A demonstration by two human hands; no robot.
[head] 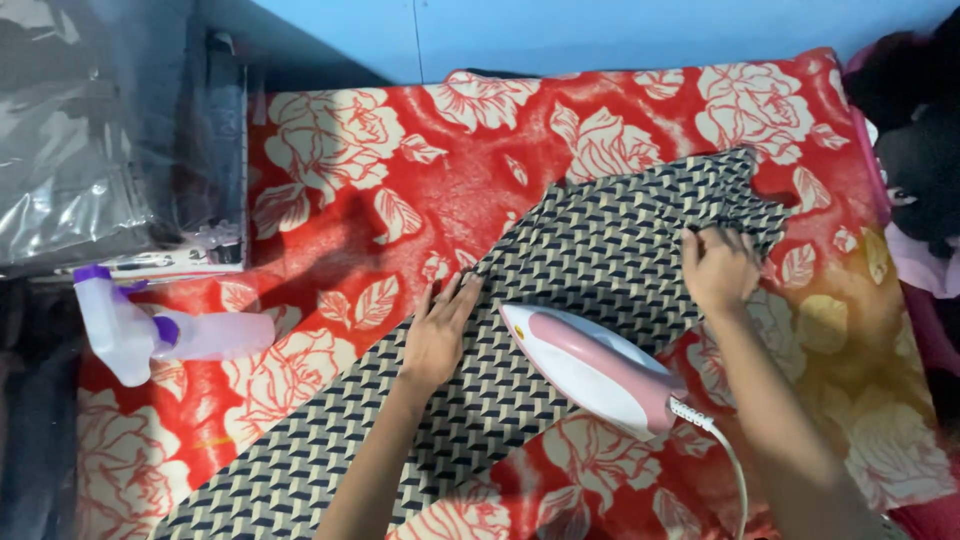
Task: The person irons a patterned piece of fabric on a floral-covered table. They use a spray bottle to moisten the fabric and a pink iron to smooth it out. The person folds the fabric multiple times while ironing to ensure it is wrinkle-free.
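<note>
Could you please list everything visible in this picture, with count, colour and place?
Patterned woven cloth: one, black, navy and cream geometric weave, spread diagonally across the blanket.
Flowered blanket: one, red with cream roses, covering the work surface.
Electric clothes iron: one, white and pink, resting on the cloth between the hands, cord trailing to the lower right.
Plastic spray bottle: one, pale lilac with purple trim, lying at the blanket's left edge.
Clear plastic wrapping: one bundle, grey sheen, upper left.
Blue wall: one, top edge.
Dark and pink fabrics: a heap, right edge.
Left hand: flat on the cloth.
Right hand: gripping the cloth's upper end.
</note>
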